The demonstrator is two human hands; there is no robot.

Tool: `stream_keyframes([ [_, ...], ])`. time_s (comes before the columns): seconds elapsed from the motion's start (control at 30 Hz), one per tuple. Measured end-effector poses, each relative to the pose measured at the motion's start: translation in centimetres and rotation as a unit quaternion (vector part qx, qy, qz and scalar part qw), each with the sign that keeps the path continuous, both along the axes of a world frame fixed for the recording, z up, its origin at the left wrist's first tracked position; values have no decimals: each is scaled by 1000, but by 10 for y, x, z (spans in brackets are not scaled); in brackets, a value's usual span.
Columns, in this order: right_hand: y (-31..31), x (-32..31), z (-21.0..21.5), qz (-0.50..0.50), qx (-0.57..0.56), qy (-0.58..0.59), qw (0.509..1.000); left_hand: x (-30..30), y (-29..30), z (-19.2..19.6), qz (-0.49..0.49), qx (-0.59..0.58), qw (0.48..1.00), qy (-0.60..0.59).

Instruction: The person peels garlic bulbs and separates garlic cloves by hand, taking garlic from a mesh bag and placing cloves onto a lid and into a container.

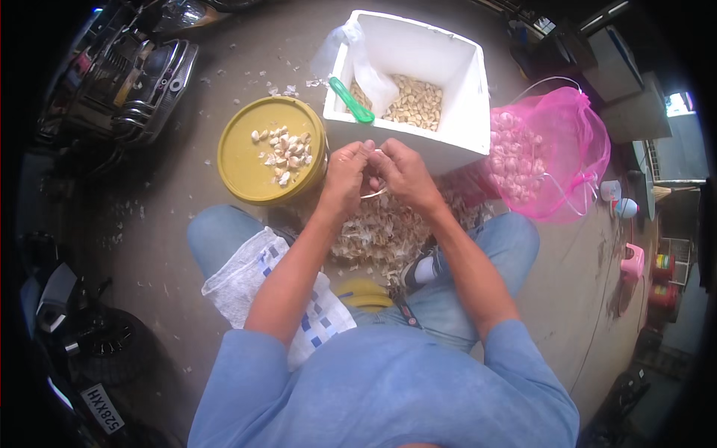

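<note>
My left hand [346, 175] and my right hand [408, 173] meet in front of the white foam box [407, 140], above a heap of garlic skins [377, 235]. The fingertips of both are pinched together on a small pale garlic clove, mostly hidden by the fingers. Below the fingers a thin pale strip [375, 193] curves between the hands. Peeled cloves [415, 103] lie inside the box, and a green-handled tool [351, 101] rests over its near left edge. To the left, unpeeled garlic cloves [290, 151] sit on a yellow round lid [243, 166].
A pink mesh bag [579, 142] of garlic bulbs [515, 157] leans by the box's right side. A patterned cloth [246, 280] covers my left thigh. Metal racks [160, 89] stand far left, a vehicle wheel [112, 336] lower left, and a pink dipper [633, 261] at right.
</note>
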State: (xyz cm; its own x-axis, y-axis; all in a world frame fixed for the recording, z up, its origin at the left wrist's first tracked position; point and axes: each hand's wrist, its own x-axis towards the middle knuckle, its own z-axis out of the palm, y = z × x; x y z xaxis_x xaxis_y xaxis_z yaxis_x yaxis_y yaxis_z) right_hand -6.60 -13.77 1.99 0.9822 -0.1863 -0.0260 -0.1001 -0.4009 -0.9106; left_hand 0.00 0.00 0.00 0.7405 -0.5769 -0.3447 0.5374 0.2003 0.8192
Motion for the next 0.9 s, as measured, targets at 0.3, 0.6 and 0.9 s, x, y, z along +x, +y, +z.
stream_keyframes([
  [0.3,14,-4,9,-12,108,-25,994,2,0,-5,15,0,999,40],
  [0.6,5,3,-4,-6,58,-55,997,-1,-4,1,115,-101,970,189],
  [0.9,-9,-2,2,-24,394,54,917,62,43,-40,220,120,968,5],
])
